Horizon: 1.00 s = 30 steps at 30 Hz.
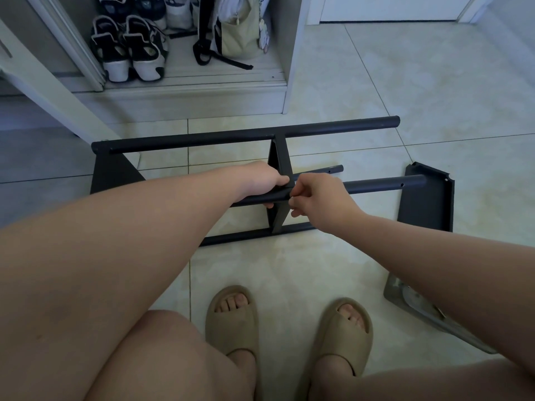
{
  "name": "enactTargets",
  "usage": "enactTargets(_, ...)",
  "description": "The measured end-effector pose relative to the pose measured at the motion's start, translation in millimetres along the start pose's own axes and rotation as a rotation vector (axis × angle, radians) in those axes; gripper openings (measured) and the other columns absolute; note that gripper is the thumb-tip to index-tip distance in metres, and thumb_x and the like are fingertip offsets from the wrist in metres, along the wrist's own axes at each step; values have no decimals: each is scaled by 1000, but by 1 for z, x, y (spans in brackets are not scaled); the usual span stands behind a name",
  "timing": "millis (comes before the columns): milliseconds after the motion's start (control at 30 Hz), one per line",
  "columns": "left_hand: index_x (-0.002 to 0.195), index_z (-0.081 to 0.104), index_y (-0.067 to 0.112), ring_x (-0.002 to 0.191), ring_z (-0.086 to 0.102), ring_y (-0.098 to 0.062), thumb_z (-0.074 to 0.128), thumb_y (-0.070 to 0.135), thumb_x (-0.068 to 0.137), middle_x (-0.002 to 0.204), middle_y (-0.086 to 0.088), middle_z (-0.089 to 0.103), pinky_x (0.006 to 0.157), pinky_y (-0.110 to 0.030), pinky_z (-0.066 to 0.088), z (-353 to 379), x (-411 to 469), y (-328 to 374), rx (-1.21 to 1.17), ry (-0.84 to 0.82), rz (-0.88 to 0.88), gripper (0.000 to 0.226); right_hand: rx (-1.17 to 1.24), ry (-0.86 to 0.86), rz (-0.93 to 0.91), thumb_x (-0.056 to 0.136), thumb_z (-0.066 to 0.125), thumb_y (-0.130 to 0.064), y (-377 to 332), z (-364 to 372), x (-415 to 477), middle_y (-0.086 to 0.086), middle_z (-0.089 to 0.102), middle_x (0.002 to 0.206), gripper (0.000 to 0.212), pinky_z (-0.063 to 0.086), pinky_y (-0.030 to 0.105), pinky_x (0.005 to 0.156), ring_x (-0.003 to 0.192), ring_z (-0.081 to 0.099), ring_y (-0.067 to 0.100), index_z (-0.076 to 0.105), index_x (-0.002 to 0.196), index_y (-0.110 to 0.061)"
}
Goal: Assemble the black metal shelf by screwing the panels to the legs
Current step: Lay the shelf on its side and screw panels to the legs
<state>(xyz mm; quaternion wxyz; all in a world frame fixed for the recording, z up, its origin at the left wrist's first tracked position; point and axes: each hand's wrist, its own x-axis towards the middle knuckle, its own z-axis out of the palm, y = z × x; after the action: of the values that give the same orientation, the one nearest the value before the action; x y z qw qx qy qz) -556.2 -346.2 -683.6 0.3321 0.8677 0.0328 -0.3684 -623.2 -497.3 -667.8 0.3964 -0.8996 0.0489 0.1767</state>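
Observation:
The black metal shelf lies on its side on the tiled floor. A long black leg tube [231,136] runs across the far side and another leg [385,185] points right. A middle panel [279,157] stands on edge between them, and an end panel [113,172] sits at the left. My left hand [260,180] grips a leg tube beside the middle panel. My right hand [321,195] pinches at the joint where that tube meets the panel; what it pinches is hidden. A loose black panel [425,198] lies flat to the right.
An open cabinet with sneakers [130,47] and a green bag [240,33] stands behind the shelf. A clear plastic packet [417,302] lies on the floor at the right. My feet in tan slides [231,319] are close in front of the shelf.

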Motion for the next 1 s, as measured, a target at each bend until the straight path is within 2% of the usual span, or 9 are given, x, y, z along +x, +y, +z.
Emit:
enactTargets(167, 110, 72, 10, 61, 63, -10, 47, 47, 101, 70, -1, 76, 64, -31, 38, 1, -2, 2, -8, 5, -8, 44, 123, 10, 73, 93, 65, -3, 0, 2, 4, 9, 74, 77, 16, 62, 53, 77, 65, 75, 15, 62, 81, -12)
enactTargets(300, 111, 70, 8, 69, 63, -13, 45, 42, 103, 82, -7, 77, 66, -30, 40, 0, -6, 3, 7, 2, 8, 44, 84, -8, 68, 95, 61, -3, 1, 1, 6, 6, 75, 78, 18, 63, 49, 78, 66, 74, 9, 63, 82, -15)
enactTargets(400, 116, 68, 5, 85, 70, -22, 47, 39, 103, 91, -11, 77, 87, -38, 50, -2, -10, 5, -37, -13, 33, 42, 11, 26, 61, 95, 63, -6, 1, 1, 9, 3, 74, 76, 19, 62, 38, 72, 60, 72, 6, 61, 80, -18)
enactTargets(500, 117, 65, 3, 101, 70, -28, 46, 34, 104, 99, -14, 76, 102, -42, 47, -2, -13, 6, -29, -25, 57, 39, -131, 68, 38, 95, 66, -16, 0, 3, 10, 5, 73, 84, 18, 60, 38, 72, 75, 73, 19, 57, 80, -21)
enactTargets(633, 100, 59, 9, 72, 63, -21, 52, 25, 103, 82, -7, 63, 66, -28, 56, 1, -12, 5, -111, 38, 63, 17, -305, 78, 14, 95, 65, -30, -3, 0, 10, 5, 67, 92, 16, 57, 40, 68, 78, 64, 26, 54, 86, -22)
enactTargets(700, 97, 58, 12, 70, 58, -22, 50, 23, 102, 79, -5, 58, 63, -28, 53, 4, -14, 5, -94, 88, 80, 15, -376, 60, -22, 96, 63, -35, -4, -4, 6, 3, 66, 90, 17, 52, 35, 64, 77, 62, 24, 54, 90, -22)
enactTargets(800, 94, 58, 16, 80, 53, -27, 47, 26, 101, 89, -9, 59, 69, -31, 43, 8, -23, 6, 41, 211, 98, 17, -380, 7, -85, 98, 62, -37, 1, -15, -6, -1, 68, 97, 19, 54, 38, 72, 84, 62, 21, 58, 104, -20)
enactTargets(900, 122, 54, 20, 112, 56, -30, 43, 33, 103, 123, -7, 60, 93, -39, 47, 9, -36, 12, 220, 359, 109, 26, -376, -9, -136, 100, 59, -35, 13, -31, -23, -4, 64, 116, 27, 49, 33, 81, 98, 58, 16, 59, 123, -21)
enactTargets(1000, 139, 46, 22, 127, 46, -30, 42, 33, 103, 142, -4, 50, 96, -42, 40, 16, -46, 27, 400, 513, 280, 38, -425, -5, -143, 102, 56, -37, 32, -51, -42, -3, 51, 144, 46, 44, 38, 104, 130, 48, 19, 48, 146, -24)
